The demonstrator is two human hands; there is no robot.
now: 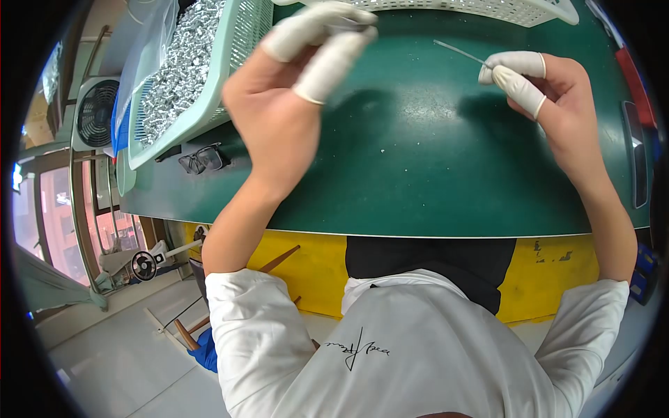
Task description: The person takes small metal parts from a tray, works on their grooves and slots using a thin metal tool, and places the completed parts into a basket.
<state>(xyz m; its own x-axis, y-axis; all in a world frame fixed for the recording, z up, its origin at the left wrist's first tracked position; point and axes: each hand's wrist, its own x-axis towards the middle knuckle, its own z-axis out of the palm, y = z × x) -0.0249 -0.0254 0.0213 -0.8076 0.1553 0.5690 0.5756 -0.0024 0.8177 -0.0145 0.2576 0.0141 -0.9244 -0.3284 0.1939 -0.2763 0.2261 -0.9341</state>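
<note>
My left hand (296,76), with white finger cots on thumb and fingers, is raised over the table's far left part. Its fingertips pinch a small metal part (348,26), blurred and mostly covered, so its exact kind does not show. On the right, my right hand (540,90) wears the same kind of finger cots. Thumb and forefinger are closed on the end of a thin metal rod (460,51), which points up and to the left. The two hands are well apart, both above the green table (418,181).
A pale green basket (221,83) full of small shiny metal parts (185,66) stands at the left. A white perforated basket (481,8) lies along the far edge. Folded glasses (203,159) rest near the left basket. A phone-like dark object (635,153) sits at the right edge.
</note>
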